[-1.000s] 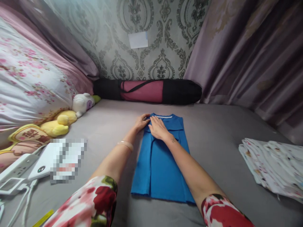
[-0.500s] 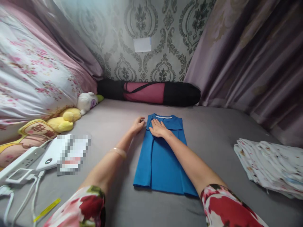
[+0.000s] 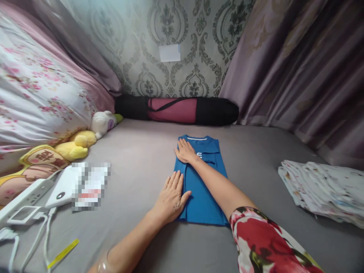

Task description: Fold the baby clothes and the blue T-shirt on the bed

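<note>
A blue T-shirt [image 3: 203, 201] lies on the grey bed sheet, its sides folded inward and its neckline facing away from me. White lettering shows in part near its upper middle. My right hand [image 3: 186, 151] rests flat on the shirt's upper left, fingers stretched out. Lower down, my left hand [image 3: 172, 195] lies flat along the shirt's left edge, with fingers extended and the thumb spread over the blue cloth. Neither hand grips anything. My right forearm crosses over the shirt and hides part of it.
A folded stack of white patterned cloth [image 3: 324, 191] lies at the right. On the left are a power strip [image 3: 31, 193], a white power bank [image 3: 65, 185], cables and plush toys [image 3: 76, 146]. A black and pink long bag [image 3: 173, 110] lies along the wall.
My left hand has come down from beside the collar to the shirt's lower left edge and flattened. My right hand has shifted slightly left; white lettering now shows.
</note>
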`<act>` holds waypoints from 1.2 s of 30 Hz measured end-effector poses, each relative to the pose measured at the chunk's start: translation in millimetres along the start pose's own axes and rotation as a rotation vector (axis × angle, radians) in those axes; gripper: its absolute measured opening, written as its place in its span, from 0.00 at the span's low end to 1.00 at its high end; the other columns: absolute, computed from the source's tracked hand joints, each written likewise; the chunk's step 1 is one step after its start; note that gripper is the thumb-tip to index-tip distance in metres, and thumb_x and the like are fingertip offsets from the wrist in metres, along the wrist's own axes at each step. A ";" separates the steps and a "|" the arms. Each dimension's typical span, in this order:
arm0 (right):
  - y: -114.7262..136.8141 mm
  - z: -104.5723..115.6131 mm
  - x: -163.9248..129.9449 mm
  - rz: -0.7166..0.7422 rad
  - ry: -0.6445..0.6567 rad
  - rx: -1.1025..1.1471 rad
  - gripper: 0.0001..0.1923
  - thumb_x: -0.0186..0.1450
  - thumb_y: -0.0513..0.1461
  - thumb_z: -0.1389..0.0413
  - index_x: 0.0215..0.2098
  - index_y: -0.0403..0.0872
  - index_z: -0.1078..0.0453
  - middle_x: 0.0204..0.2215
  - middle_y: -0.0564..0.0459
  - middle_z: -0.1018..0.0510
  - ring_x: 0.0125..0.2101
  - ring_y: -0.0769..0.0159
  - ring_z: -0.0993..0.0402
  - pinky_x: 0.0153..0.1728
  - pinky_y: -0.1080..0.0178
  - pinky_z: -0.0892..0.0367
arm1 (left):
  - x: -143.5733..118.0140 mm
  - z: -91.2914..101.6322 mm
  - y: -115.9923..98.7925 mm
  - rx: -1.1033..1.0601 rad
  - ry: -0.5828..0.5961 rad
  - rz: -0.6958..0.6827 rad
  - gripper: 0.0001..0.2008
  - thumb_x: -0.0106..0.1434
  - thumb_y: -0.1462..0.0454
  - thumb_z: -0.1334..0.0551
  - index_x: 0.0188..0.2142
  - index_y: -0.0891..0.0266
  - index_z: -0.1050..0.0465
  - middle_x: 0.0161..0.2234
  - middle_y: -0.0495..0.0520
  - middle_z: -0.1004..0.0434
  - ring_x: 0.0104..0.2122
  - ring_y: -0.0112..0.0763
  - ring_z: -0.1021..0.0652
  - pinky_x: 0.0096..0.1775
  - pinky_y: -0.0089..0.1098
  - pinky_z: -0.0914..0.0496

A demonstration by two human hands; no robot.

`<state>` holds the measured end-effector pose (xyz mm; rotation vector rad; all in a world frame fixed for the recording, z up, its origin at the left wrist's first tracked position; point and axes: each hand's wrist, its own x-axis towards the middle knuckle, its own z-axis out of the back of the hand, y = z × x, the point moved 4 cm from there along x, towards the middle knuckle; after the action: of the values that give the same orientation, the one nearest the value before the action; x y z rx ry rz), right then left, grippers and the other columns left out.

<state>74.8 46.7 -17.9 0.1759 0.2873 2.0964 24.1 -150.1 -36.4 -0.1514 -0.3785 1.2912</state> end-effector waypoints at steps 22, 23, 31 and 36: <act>18.4 -3.6 -54.7 -0.031 -0.022 -0.012 0.34 0.71 0.47 0.63 0.68 0.34 0.53 0.69 0.42 0.54 0.68 0.58 0.63 0.66 0.55 0.68 | -4.6 26.8 -6.7 -0.287 0.053 -0.032 0.31 0.66 0.44 0.52 0.57 0.63 0.32 0.60 0.64 0.34 0.62 0.48 0.35 0.61 0.47 0.41; 17.9 -1.8 -53.8 -0.026 -0.002 -0.001 0.33 0.72 0.47 0.64 0.69 0.34 0.53 0.69 0.42 0.54 0.68 0.58 0.63 0.66 0.55 0.68 | -1.1 32.9 -3.6 -0.363 0.022 0.023 0.27 0.68 0.46 0.53 0.52 0.61 0.29 0.56 0.62 0.28 0.58 0.45 0.30 0.58 0.44 0.37; 57.5 9.9 -114.8 0.058 0.113 0.081 0.35 0.72 0.47 0.65 0.69 0.33 0.57 0.70 0.41 0.58 0.69 0.57 0.68 0.66 0.54 0.69 | 9.1 64.0 50.2 -0.741 -0.458 0.475 0.16 0.70 0.57 0.53 0.38 0.63 0.31 0.41 0.58 0.22 0.44 0.36 0.23 0.50 0.38 0.31; 86.1 -5.8 -168.2 0.123 0.149 0.094 0.37 0.72 0.51 0.67 0.69 0.32 0.55 0.69 0.39 0.57 0.69 0.55 0.67 0.67 0.51 0.68 | 8.3 57.0 56.1 -0.789 -0.458 0.505 0.14 0.68 0.57 0.51 0.38 0.62 0.32 0.40 0.59 0.23 0.44 0.37 0.23 0.49 0.41 0.31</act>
<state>89.0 -141.1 -1.5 0.0945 0.4757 2.2238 -45.2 -132.4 0.3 -0.6528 -1.3016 1.6085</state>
